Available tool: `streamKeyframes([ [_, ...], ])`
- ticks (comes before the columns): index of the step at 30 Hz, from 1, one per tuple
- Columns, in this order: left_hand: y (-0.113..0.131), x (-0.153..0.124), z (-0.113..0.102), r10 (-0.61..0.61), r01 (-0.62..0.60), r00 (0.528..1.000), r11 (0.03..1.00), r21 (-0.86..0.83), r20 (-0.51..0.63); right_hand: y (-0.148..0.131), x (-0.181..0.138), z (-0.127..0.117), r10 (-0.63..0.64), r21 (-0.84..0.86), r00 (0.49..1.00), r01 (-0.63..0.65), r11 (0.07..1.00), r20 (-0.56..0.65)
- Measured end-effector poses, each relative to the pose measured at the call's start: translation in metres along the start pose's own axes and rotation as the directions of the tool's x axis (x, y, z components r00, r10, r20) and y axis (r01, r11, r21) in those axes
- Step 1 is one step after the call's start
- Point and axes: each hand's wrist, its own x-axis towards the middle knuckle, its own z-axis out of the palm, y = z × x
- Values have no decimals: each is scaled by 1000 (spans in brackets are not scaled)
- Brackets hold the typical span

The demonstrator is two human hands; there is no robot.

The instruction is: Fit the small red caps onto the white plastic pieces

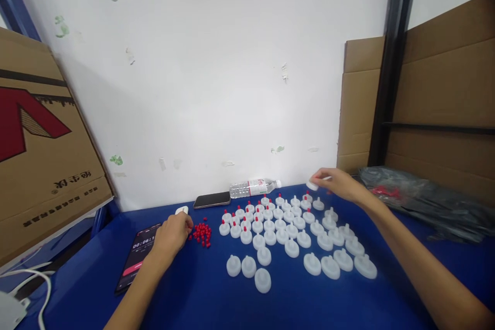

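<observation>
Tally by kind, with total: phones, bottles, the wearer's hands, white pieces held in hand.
Phones: 2
Bottle: 1
Hands: 2 (left hand, right hand)
White piece held in right hand: 1
Total: 6

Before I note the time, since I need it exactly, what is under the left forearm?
A smartphone lies partly there, reading 00:06:1 as far as it shows. The left forearm covers part of its right side, so any further digits are hidden.
</observation>
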Motion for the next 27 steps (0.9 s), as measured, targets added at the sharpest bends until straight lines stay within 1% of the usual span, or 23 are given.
streamKeyframes([
  [2, 0, 0, 1, -13, 14, 1000, 1000, -17, 19, -1, 1, 8, 29, 45, 995, -25, 999, -100],
  [4, 0, 1, 1, -25, 26, 999, 999, -37, 38, -6, 2, 17, 36, 48, 990, -30, 998, -133],
  [6, 0, 3, 0, -39, 40, 998, 999, -35, 39, -14, 0, 24, -1, -12, 989, -1, 1000, -148],
  [7, 1, 3, -2, -46, 46, 999, 999, -24, 21, -19, -2, 27, -36, -63, 986, 26, 998, -161],
  [8, 2, 3, -4, -53, 52, 999, 999, -14, -9, -26, -4, 31, -89, -131, 981, 67, 989, -174],
  [10, 8, 0, -9, -58, 56, 992, 998, -22, -111, -40, -11, 41, -193, -246, 959, 140, 959, -207],
  [11, 13, -2, -12, -44, 36, 983, 998, -47, -176, -47, -16, 48, -263, -285, 941, 198, 938, -212],
  [12, 19, -5, -15, -20, -1, 969, 996, -84, -246, -54, -21, 56, -357, -324, 908, 277, 904, -219],
  [13, 26, -9, -17, 29, -73, 948, 989, -126, -315, -61, -27, 65, -445, -352, 874, 361, 864, -196],
  [14, 34, -13, -18, 97, -171, 917, 972, -160, -386, -68, -33, 75, -510, -366, 845, 429, 826, -159],
  [16, 52, -25, -18, 249, -378, 833, 908, -180, -494, -82, -44, 95, -619, -393, 782, 548, 738, -70],
  [17, 61, -32, -17, 331, -472, 793, 865, -172, -511, -88, -49, 103, -669, -402, 743, 608, 685, -16],
  [19, 80, -47, -12, 479, -622, 706, 771, -134, -522, -100, -60, 117, -725, -422, 688, 670, 611, 44],
  [22, 102, -64, -2, 629, -740, 596, 671, -37, -498, -111, -71, 128, -774, -414, 627, 729, 545, 84],
  [23, 107, -68, 1, 648, -752, 575, 659, -10, -499, -113, -74, 130, -789, -399, 607, 749, 529, 95],
  [25, 112, -71, 6, 668, -761, 556, 649, 22, -494, -114, -78, 132, -813, -368, 573, 781, 504, 103],
  [27, 112, -70, 8, 663, -751, 563, 659, 29, -494, -113, -79, 133, -823, -352, 561, 791, 499, 93],
])
